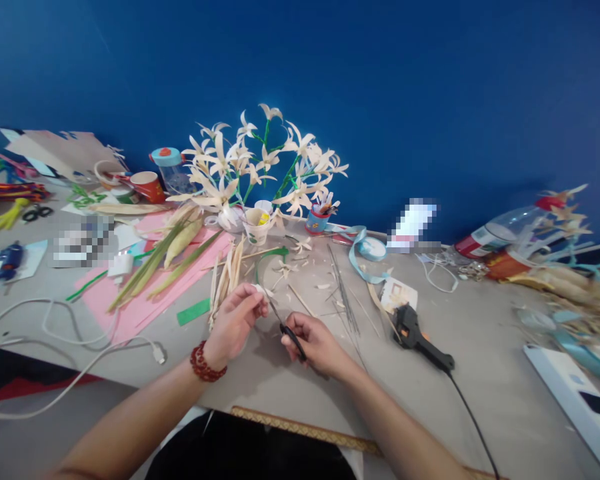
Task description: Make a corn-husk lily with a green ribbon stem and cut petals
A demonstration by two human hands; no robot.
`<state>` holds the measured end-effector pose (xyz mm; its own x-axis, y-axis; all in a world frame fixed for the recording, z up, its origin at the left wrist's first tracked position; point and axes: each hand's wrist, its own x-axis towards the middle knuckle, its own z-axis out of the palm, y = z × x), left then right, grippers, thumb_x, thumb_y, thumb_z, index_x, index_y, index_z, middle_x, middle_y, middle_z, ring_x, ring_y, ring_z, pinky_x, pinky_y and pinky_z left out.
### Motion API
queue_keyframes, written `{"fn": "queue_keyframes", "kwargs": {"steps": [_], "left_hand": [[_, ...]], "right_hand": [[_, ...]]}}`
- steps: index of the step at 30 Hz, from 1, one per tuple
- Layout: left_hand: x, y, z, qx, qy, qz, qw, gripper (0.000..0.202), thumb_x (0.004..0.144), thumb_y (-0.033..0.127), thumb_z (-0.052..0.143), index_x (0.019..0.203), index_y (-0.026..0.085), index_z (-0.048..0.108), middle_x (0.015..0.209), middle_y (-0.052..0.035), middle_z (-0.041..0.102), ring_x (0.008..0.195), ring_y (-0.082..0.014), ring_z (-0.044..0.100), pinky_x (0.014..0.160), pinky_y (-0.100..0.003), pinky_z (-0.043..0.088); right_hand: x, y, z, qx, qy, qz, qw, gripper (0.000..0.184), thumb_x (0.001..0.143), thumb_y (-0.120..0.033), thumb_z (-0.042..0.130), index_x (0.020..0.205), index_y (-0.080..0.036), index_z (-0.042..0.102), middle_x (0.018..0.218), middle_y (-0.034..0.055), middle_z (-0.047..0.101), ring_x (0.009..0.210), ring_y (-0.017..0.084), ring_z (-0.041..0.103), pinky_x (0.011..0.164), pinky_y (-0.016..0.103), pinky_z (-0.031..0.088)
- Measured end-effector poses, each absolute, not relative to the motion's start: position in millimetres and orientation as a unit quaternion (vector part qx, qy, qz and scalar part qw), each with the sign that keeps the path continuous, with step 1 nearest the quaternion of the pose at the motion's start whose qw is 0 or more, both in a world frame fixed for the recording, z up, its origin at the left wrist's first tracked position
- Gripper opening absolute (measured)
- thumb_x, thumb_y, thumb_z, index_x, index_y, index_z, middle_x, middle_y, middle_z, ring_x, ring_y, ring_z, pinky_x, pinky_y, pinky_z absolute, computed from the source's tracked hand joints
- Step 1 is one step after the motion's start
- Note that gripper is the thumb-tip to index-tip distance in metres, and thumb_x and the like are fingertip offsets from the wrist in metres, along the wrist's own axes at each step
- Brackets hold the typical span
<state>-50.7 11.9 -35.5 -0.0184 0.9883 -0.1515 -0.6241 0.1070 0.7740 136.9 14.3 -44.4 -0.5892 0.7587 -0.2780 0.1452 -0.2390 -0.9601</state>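
My right hand grips black-handled scissors, their blades pointing up and left toward my other hand. Between the thumb and fingers of my left hand is a small pale petal-like piece, held close to the blade tips. Whether the blades touch it I cannot tell. Red beads circle my left wrist. Just left of that hand lie pale dried husk strips and a green paper strip. Thin wires and pale scraps are scattered beyond my right hand.
Cream husk flowers on green stems stand in paper cups against the blue wall. A black glue gun with its cord lies at right, near blue ribbon. Pink paper with green husks and white cables spread out at left.
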Motion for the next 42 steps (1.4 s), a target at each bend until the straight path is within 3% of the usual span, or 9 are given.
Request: {"fn": "queue_keyframes", "kwargs": {"steps": [16,29,42], "left_hand": [[-51.7,11.7,-32.8,0.278,0.356,0.624,0.637,0.014,0.078,0.021,0.072,0.080,0.017,0.058,0.069,0.0010,0.061,0.064,-0.0108,0.057,0.063,-0.023,0.047],[-54.1,12.8,-35.2,0.293,0.352,0.620,0.637,0.013,0.079,0.020,0.071,0.081,0.017,0.058,0.070,0.0018,0.060,0.064,-0.0104,0.058,0.064,-0.023,0.047],[-57.8,12.5,-38.9,0.317,0.354,0.608,0.636,0.010,0.081,0.020,0.068,0.083,0.017,0.059,0.072,0.0005,0.060,0.066,-0.0116,0.058,0.065,-0.024,0.047]], "right_hand": [[139.5,15.6,-45.0,-0.386,-0.565,0.695,0.219,0.033,0.081,-0.044,0.067,0.075,-0.021,0.044,0.054,-0.0076,0.055,0.038,0.005,0.037,0.035,0.014,0.028],[141.9,18.5,-37.7,-0.384,-0.572,0.691,0.217,0.043,0.076,-0.053,0.071,0.070,-0.021,0.043,0.050,-0.0072,0.054,0.036,0.005,0.036,0.035,0.016,0.025],[147.3,22.1,-30.6,-0.393,-0.577,0.687,0.201,0.043,0.077,-0.052,0.071,0.069,-0.020,0.043,0.047,-0.0077,0.053,0.037,0.004,0.035,0.036,0.016,0.023]]}}
